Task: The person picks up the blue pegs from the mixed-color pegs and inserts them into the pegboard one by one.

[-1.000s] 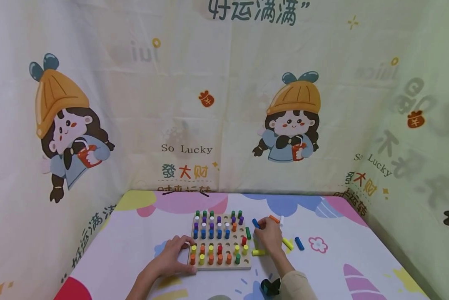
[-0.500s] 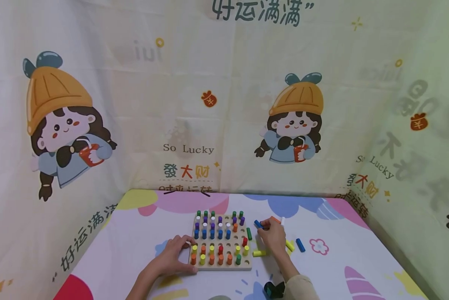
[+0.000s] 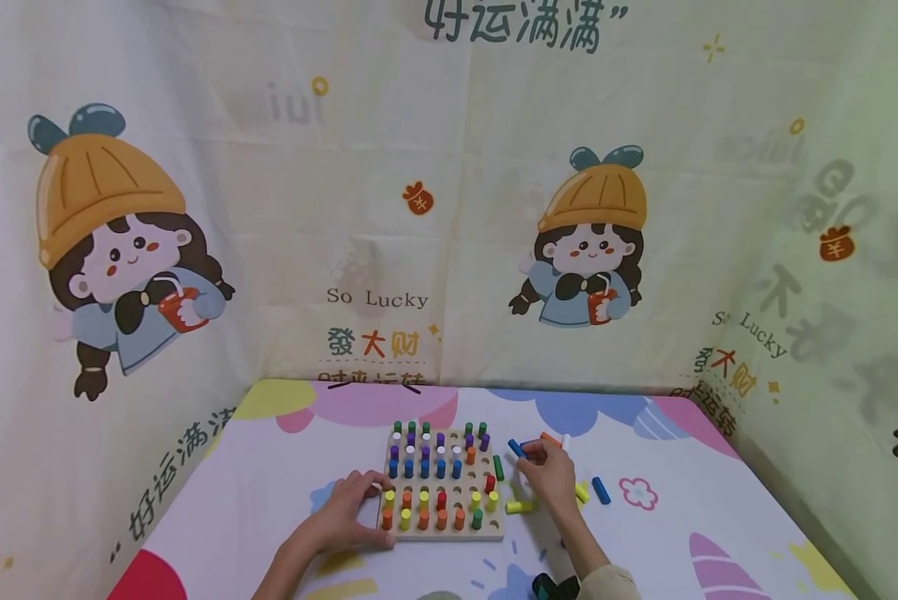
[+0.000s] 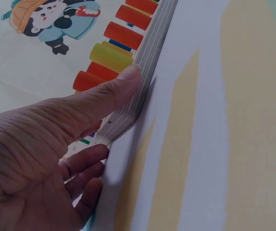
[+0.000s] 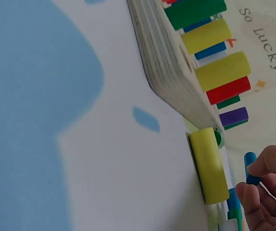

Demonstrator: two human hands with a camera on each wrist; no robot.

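A wooden pegboard [image 3: 449,538] with rows of coloured pegs lies on the table. My left hand [image 3: 344,512] grips its near left corner; in the left wrist view the thumb [image 4: 130,73] presses the front edge and the other fingers lie round the side. To the right of the board, my right hand [image 3: 550,475] pinches a blue peg [image 3: 515,447] between thumb and fingers. That blue peg [image 5: 250,163] shows tilted at the fingertips in the right wrist view. A green peg [image 3: 498,467] lies against the board's right side.
Near the right hand lie a yellow peg [image 3: 519,507], another yellow peg [image 3: 582,492], a blue peg [image 3: 601,490], an orange peg [image 3: 549,437] and a white peg [image 3: 566,443]. A black device [image 3: 554,587] sits by the right sleeve. Printed cloth walls surround the table.
My right hand and forearm have shifted slightly right, with the blue peg still at the fingertips. My left hand stays on the board's corner.
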